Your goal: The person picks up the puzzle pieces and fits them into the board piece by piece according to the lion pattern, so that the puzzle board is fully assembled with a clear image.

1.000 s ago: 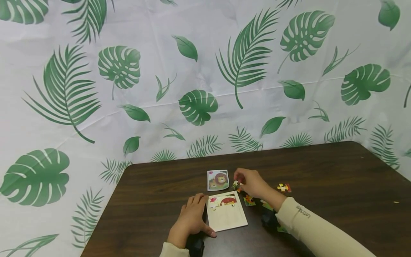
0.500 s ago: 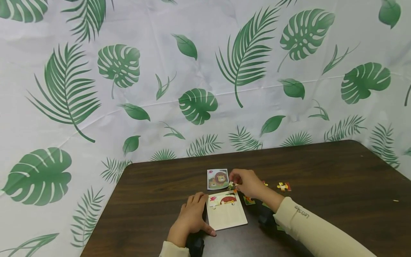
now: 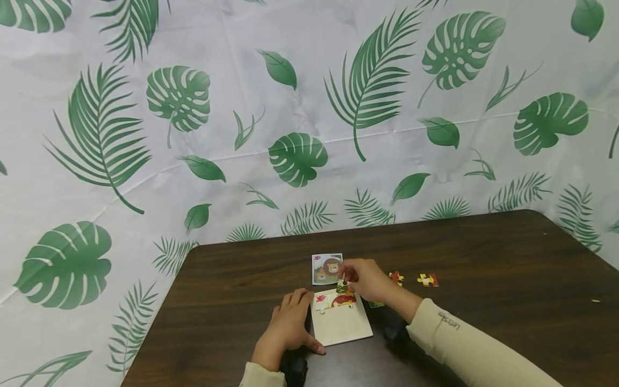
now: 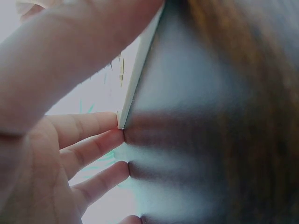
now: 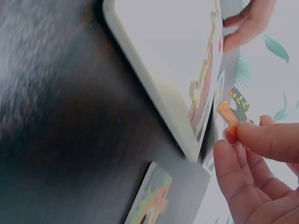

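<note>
A pale wooden puzzle board (image 3: 342,329) lies on the table, with several lion-picture pieces (image 3: 333,301) joined along its top edge. My left hand (image 3: 288,323) rests beside its left edge, the fingers spread. In the left wrist view the fingertips (image 4: 112,139) touch the table and the board's corner, with the thumb across the near side. My right hand (image 3: 371,280) pinches a green and orange puzzle piece (image 5: 239,106) between thumb and fingers. That piece is held tilted above the board's top right part, partly hidden by the fingers in the head view.
Behind the board lies a lion picture card (image 3: 325,269). Loose puzzle pieces lie to the right: a yellow and red one (image 3: 427,279), a red one (image 3: 396,277), and a green one (image 3: 376,304) partly under the right forearm. A leaf-patterned cloth (image 3: 300,161) hangs behind the table.
My right hand has moved left with the puzzle piece, from right of the card to above the board's top edge. My left hand has stayed in place.
</note>
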`<state>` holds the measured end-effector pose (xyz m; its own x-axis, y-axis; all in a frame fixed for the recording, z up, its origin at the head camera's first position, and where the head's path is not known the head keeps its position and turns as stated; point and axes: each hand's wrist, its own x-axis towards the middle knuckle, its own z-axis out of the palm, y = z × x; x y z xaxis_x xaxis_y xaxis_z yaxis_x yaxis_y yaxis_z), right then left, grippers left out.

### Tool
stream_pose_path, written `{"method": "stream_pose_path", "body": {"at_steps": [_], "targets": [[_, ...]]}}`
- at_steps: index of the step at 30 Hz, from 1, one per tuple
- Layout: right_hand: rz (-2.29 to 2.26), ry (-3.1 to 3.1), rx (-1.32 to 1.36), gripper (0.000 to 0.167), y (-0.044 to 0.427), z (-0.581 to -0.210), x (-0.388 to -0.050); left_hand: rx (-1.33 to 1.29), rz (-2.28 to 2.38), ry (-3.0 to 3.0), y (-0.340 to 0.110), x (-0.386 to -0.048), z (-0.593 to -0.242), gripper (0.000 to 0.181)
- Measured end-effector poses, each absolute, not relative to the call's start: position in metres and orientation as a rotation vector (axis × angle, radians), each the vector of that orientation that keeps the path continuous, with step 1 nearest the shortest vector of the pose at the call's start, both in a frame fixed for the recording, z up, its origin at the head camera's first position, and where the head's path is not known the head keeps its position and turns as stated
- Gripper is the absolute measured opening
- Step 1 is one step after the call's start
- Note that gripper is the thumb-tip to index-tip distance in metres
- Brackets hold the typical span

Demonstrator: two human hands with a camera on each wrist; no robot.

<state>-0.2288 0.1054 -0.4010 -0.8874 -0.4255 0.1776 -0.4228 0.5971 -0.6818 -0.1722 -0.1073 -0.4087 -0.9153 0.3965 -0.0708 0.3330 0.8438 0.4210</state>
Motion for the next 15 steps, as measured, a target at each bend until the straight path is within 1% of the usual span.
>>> {"method": "stream_pose_path", "body": {"at_steps": [9,15], "targets": [[-1.207,2.729,-0.722,0.028,0.098,-0.399,-0.226,0.548,0.609,2.853,-0.107,-0.173,-0.409,0.109],[-1.18,2.716,-0.798,0.03,0.092,-0.4,-0.224,0.56,0.616,2.859,-0.107,-0.172,-0.409,0.109]]}}
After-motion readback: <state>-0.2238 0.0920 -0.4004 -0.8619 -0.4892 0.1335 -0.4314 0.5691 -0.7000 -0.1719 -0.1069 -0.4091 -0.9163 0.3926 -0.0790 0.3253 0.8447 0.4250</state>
